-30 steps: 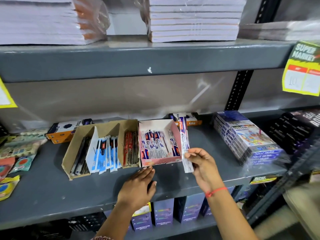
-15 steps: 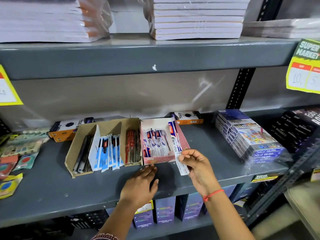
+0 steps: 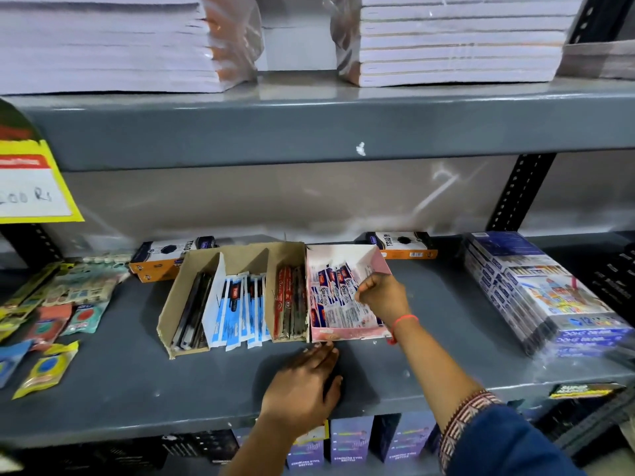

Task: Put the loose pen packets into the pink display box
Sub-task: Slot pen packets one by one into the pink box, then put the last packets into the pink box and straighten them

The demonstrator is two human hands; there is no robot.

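Note:
The pink display box (image 3: 347, 334) stands on the grey shelf (image 3: 120, 383), its open top facing me. Several white, blue and red pen packets (image 3: 335, 297) lie inside it. My right hand (image 3: 381, 297) reaches into the box from the right, fingers curled on the top of a packet among the others. My left hand (image 3: 304, 383) rests flat on the shelf just in front of the box, fingertips touching its front wall, holding nothing.
A brown cardboard tray (image 3: 171, 310) with black, blue and red pens adjoins the pink box on the left. Two orange-and-black boxes (image 3: 405, 245) sit behind. Wrapped colour-pencil packs (image 3: 546, 293) lie to the right, small packets (image 3: 65, 304) to the left. An upper shelf (image 3: 309, 125) overhangs.
My right hand moved from outside the box's right side into the box, carrying the pen packet in among the others. My left hand stayed in front of the box.

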